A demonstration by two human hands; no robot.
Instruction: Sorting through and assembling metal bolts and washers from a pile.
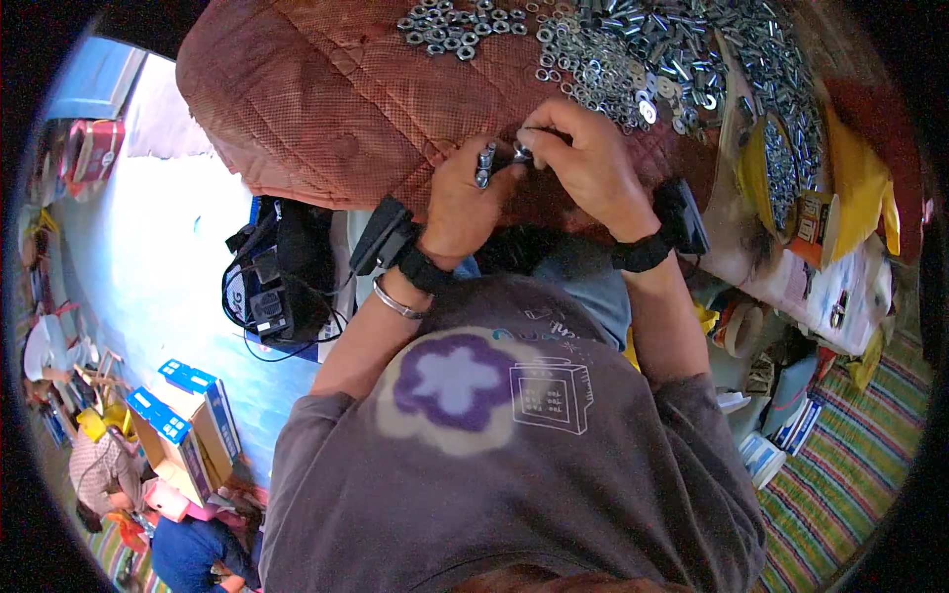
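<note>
In the head view, at twelve o'clock, the left hand [465,205] curls around shiny metal fasteners [484,166]. At one o'clock, the right hand [593,166] pinches narrowly at a small metal piece [522,154] beside them. Hex nuts [466,41] lie farther out at twelve, washers [594,87] at one, on reddish-brown quilted cloth [316,109].

From my head, the left fisheye camera looks steeply down over my dark grey printed fabric shirt [613,494], filling the lower middle. My bare left hand [467,206] and bare right hand [590,166] sit close, above centre; quilted red-brown cloth [326,109] spans the upper edge.
</note>
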